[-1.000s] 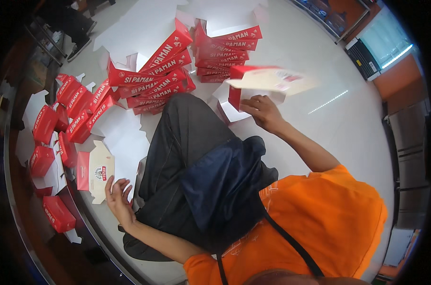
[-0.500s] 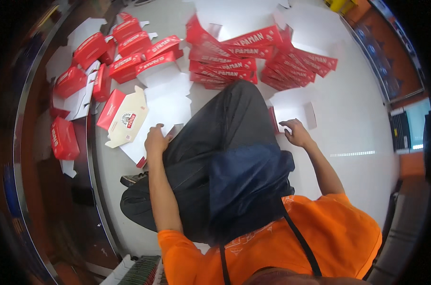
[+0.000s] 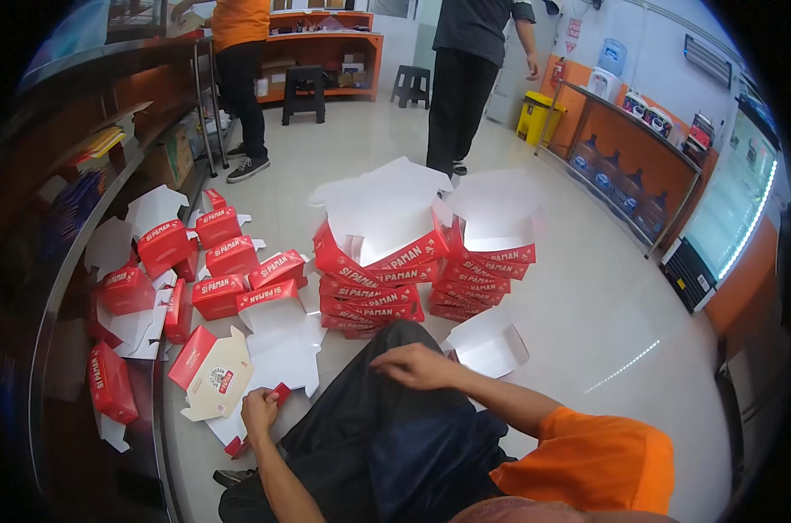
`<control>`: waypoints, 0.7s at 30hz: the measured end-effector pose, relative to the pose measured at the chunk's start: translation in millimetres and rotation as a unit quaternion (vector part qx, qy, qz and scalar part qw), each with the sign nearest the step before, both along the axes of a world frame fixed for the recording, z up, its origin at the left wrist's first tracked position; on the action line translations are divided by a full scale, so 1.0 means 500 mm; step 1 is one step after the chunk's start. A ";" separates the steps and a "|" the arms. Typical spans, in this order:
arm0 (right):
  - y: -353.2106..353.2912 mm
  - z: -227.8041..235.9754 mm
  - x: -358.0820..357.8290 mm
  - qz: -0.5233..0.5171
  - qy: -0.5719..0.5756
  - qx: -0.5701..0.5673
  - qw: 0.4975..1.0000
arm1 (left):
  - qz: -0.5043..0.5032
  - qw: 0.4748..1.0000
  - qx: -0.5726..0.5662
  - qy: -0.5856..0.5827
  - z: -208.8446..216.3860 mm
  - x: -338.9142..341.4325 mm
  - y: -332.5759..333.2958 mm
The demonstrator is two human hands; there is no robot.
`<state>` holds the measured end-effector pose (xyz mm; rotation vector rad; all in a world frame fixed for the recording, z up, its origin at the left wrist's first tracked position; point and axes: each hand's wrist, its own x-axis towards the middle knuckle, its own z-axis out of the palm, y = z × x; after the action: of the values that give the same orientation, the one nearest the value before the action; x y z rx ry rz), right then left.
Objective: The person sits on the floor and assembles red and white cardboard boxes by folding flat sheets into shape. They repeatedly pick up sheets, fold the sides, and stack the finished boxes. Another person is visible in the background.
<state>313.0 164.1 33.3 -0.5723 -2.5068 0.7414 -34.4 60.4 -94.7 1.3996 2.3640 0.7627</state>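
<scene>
By my left knee, my left hand is closed on the red edge of a white-lined cardboard box lying opened out on the floor. Over my dark trouser leg is my right hand, its fingers loosely stretched and nothing in them. Just beyond that hand, an open box with a white inside sits on the floor. Ahead of my knees rise two stacks of nested open red boxes, a left stack and a right stack. A cream-and-red box lid lies left of my left hand.
Several folded red boxes crowd the floor at left, beside a low metal-edged shelf. Farther off, a person in dark clothes and a person in an orange shirt stand. A glass-door fridge is at right.
The view has tilted up, bringing the room and two people into sight. My right hand has moved left from the right-hand box to above my leg. My left hand has closed on the box edge.
</scene>
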 end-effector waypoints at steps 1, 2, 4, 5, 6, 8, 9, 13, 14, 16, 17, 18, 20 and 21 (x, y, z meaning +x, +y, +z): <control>-0.004 -0.019 -0.045 0.030 -0.023 -0.030 0.999 | 0.011 1.000 -0.008 0.007 0.008 -0.005 -0.010; -0.005 -0.039 -0.091 0.059 -0.048 -0.060 0.995 | 0.021 1.000 -0.016 0.012 0.020 -0.009 -0.016; -0.007 -0.107 -0.171 0.087 -0.054 -0.066 0.993 | 0.009 0.998 -0.049 -0.046 0.039 -0.001 -0.014; -0.015 -0.123 -0.212 0.082 -0.092 -0.117 0.985 | 0.003 0.995 -0.065 -0.074 0.045 -0.002 -0.012; -0.023 -0.137 -0.253 0.081 -0.128 -0.167 0.974 | 0.007 0.992 -0.048 -0.114 0.038 -0.011 -0.016; -0.040 -0.186 -0.310 0.052 -0.125 -0.124 0.983 | 0.009 0.981 -0.014 -0.192 0.017 -0.026 -0.019; -0.047 -0.207 -0.320 0.033 -0.126 -0.105 0.986 | -0.008 0.990 -0.034 -0.133 0.030 -0.018 -0.016; -0.068 -0.211 -0.330 -0.006 -0.071 -0.135 0.988 | 0.058 0.998 -0.009 -0.001 0.049 -0.006 -0.023; -0.068 -0.206 -0.331 0.009 -0.057 -0.138 0.989 | 0.088 0.996 0.014 0.029 0.057 -0.003 -0.024; -0.064 -0.205 -0.319 0.033 -0.038 -0.140 0.989 | 0.126 0.989 0.046 0.058 0.066 0.010 -0.018; -0.063 -0.205 -0.316 0.022 -0.048 -0.134 0.990 | 0.136 0.987 0.052 0.061 0.069 0.013 -0.015; -0.062 -0.209 -0.321 0.014 -0.055 -0.128 0.990 | 0.148 0.985 0.057 0.069 0.070 0.011 -0.015; -0.056 -0.215 -0.329 -0.002 -0.030 -0.087 0.996 | 0.099 0.989 0.089 0.062 0.063 0.010 -0.015; -0.051 -0.213 -0.333 -0.009 0.002 -0.054 0.999 | 0.072 0.991 0.097 0.053 0.067 0.013 -0.016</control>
<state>146.6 138.6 -73.0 -0.6298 -2.4660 0.8733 -27.9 52.5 -61.3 1.3865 2.5519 1.0058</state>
